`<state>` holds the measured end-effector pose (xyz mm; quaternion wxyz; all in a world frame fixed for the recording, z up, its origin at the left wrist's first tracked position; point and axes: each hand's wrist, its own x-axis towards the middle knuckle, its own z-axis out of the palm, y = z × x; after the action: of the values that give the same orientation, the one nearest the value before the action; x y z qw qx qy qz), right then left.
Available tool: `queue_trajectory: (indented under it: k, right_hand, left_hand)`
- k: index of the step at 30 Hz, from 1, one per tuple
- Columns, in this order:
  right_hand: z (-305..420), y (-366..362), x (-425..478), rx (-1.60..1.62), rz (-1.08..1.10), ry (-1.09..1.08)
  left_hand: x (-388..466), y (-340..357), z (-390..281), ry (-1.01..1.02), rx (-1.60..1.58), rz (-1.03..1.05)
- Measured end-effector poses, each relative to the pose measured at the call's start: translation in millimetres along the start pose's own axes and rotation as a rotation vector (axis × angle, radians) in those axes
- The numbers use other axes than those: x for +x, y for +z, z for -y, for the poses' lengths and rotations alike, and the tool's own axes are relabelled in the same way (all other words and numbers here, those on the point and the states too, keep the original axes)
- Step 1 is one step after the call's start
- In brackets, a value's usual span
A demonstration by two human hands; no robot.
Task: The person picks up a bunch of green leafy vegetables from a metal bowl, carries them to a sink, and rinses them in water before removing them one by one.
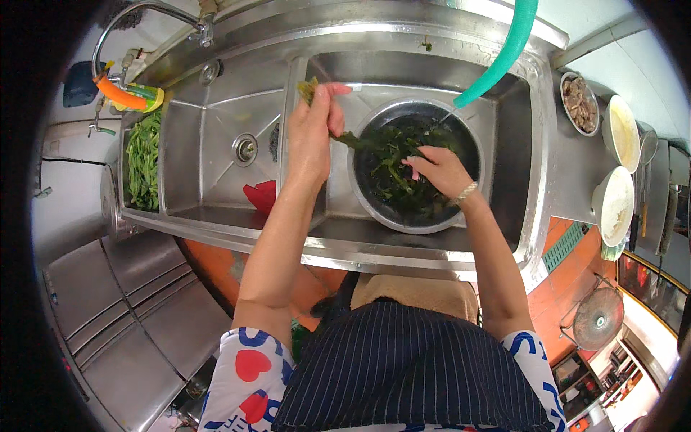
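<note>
A round steel basin stands in the right sink bowl, filled with water and dark green leafy strands that look like seaweed. My left hand is raised over the divider between the sink bowls, left of the basin. It grips a strand; a yellowish-green end pokes out above the fingers, and a darker length runs toward the basin. My right hand reaches over the basin, its fingers down among the greens. Whether those fingers hold a strand is hard to see. A green hose runs water into the basin.
A red cloth or bag lies in the left sink bowl, near its drain. Cut green vegetables fill the far-left compartment. Right of the sink stand a bowl of meat-like pieces and two white bowls. A curved faucet rises behind.
</note>
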<state>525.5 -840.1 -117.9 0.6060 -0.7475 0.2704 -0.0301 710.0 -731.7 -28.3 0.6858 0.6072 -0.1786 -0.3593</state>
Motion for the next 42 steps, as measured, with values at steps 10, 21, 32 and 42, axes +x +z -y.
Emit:
queue_trajectory:
  k: [10,21,32,42]
  right_hand:
    - [8.8,-54.3,-16.5,0.025,-0.090,0.147]
    - [-48.8,-23.8,-25.4,-0.568,-0.396,-0.023]
    - [-125.0,-0.3,-49.7,-0.934,0.630,0.533]
    - [-121.7,54.1,14.7,-0.811,-0.168,0.307]
  left_hand:
    - [-3.4,-11.5,45.8,0.010,0.014,-0.008]
    - [-7.9,-21.4,66.6,-0.012,0.367,-0.007]
    - [-66.7,-44.7,119.5,-0.381,0.199,0.008]
    - [-90.5,-45.2,94.2,-0.291,-0.114,-0.001]
